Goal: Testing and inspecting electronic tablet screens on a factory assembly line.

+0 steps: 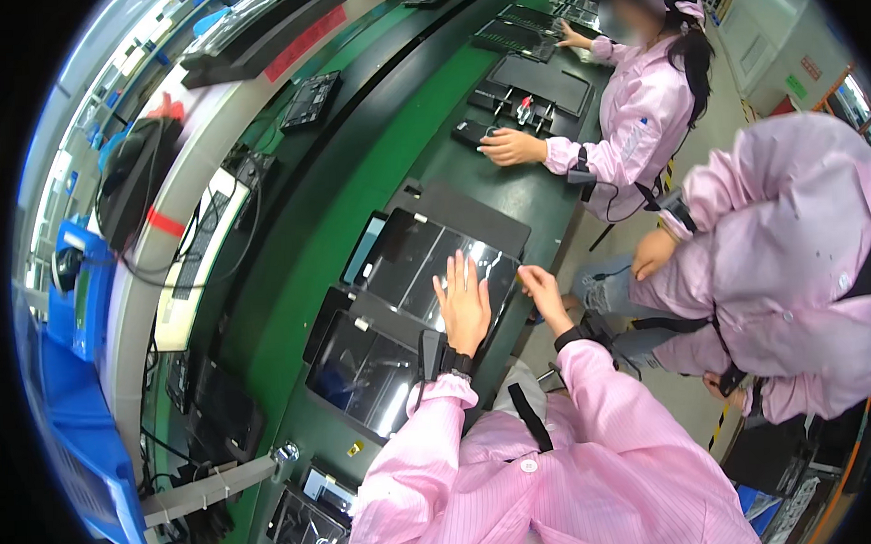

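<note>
**Two hands on a glossy panel at the bench edge**

A person in a pink smock leans over a green workbench [292, 277]. The left hand [463, 305] lies flat, fingers spread, on a dark glossy panel [426, 263], covering its near right part. The right hand [542, 292] pinches that panel's right edge, fingers curled together. The panel's long axis runs up-left, away from both hands. A second glossy panel [362, 370] sits just beside it, nearer the left forearm.

Electronics assembly line — green conveyor [292, 277], tablet screens [435, 262], pink smocks [641, 111]
</note>
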A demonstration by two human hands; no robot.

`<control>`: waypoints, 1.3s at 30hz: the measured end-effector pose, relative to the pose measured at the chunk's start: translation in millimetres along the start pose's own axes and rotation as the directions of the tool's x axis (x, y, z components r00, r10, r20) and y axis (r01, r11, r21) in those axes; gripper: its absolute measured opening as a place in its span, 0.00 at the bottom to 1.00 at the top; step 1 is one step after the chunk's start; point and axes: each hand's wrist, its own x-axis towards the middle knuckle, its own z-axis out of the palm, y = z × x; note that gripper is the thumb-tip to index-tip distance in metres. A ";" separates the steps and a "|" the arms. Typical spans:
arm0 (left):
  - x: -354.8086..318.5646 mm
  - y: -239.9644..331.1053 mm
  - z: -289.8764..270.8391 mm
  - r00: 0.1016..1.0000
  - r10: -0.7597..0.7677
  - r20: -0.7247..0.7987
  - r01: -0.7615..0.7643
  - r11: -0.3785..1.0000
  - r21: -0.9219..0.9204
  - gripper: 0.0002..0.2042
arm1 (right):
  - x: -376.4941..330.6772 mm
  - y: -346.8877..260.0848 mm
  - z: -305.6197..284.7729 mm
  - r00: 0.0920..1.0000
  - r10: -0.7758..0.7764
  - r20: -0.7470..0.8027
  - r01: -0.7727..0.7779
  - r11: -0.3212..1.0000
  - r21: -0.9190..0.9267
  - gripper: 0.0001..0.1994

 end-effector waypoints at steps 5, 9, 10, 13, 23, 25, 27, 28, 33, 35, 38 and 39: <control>6.3 5.0 4.3 0.998 -0.042 0.042 0.039 0.996 0.077 0.23 | 11.8 10.1 -10.9 0.992 -0.021 0.124 0.021 1.000 0.003 0.12; 12.2 10.9 3.6 0.996 -0.060 0.071 0.053 0.994 0.097 0.23 | -4.3 17.7 -32.1 0.994 -0.046 0.102 0.043 0.998 0.038 0.09; 11.7 9.5 -0.1 0.994 -0.080 0.068 0.072 0.992 0.108 0.23 | -16.3 31.1 -41.2 0.995 -0.040 0.094 0.033 0.997 0.071 0.08; 6.9 -2.0 -15.0 0.991 -0.075 0.108 0.079 0.997 -0.027 0.23 | -33.8 52.7 -76.9 0.991 0.082 -0.111 -0.073 0.994 0.080 0.09; -196.5 -105.0 -107.0 0.312 -0.941 -0.132 0.892 0.338 -0.300 0.34 | 164.0 -7.2 -34.1 0.992 -0.125 -0.003 0.124 0.989 -0.086 0.14; -203.9 -93.0 -106.9 0.269 -0.963 -0.001 0.817 0.229 -0.529 0.40 | 171.0 -15.3 -14.6 0.980 0.047 0.192 -0.035 0.997 -0.065 0.14; -204.4 -94.7 -98.8 0.106 -0.994 -0.019 0.803 0.097 -0.587 0.40 | 170.0 -13.6 -1.5 0.930 0.150 0.336 -0.087 0.977 -0.194 0.15; -208.6 -98.3 -94.4 0.010 -1.000 0.010 0.747 0.001 -0.665 0.38 | 165.4 -15.9 3.6 0.946 0.103 0.309 -0.056 0.986 -0.157 0.16; -181.0 -88.9 -124.9 -0.001 -1.000 0.007 0.659 -0.006 -0.752 0.23 | 157.9 -65.6 3.2 0.927 0.168 0.335 -0.131 0.983 -0.131 0.16; -172.5 -81.3 -139.3 -0.024 -1.000 0.016 0.628 -0.028 -0.778 0.22 | 159.0 -89.2 7.5 0.923 0.151 0.354 -0.106 0.984 -0.142 0.16; -170.8 -87.2 -139.1 -0.012 -0.999 -0.039 0.643 0.022 -0.766 0.23 | 163.4 -103.2 16.0 0.927 0.109 0.360 -0.055 0.986 -0.158 0.16; -168.6 -92.5 -136.4 0.011 -0.998 -0.059 0.655 0.052 -0.754 0.23 | 161.9 -107.3 17.4 0.934 0.089 0.346 -0.045 0.990 -0.132 0.16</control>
